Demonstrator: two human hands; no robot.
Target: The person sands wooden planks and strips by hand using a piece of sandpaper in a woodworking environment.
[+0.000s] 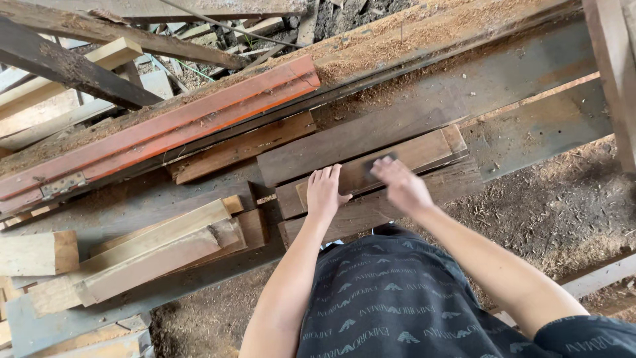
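Note:
My left hand lies flat, fingers together, on a brown wooden plank that rests on a stack of darker boards on the workbench. My right hand is blurred with motion and grips a small dark block, probably a sanding pad, pressed on the same plank just right of the left hand. Both forearms reach forward from my dark patterned shirt.
A long orange-painted beam with a metal hinge lies at the back left. Pale offcuts are stacked on the grey bench at left. Sawdust covers the far beam and the dirt floor. A wooden post stands at right.

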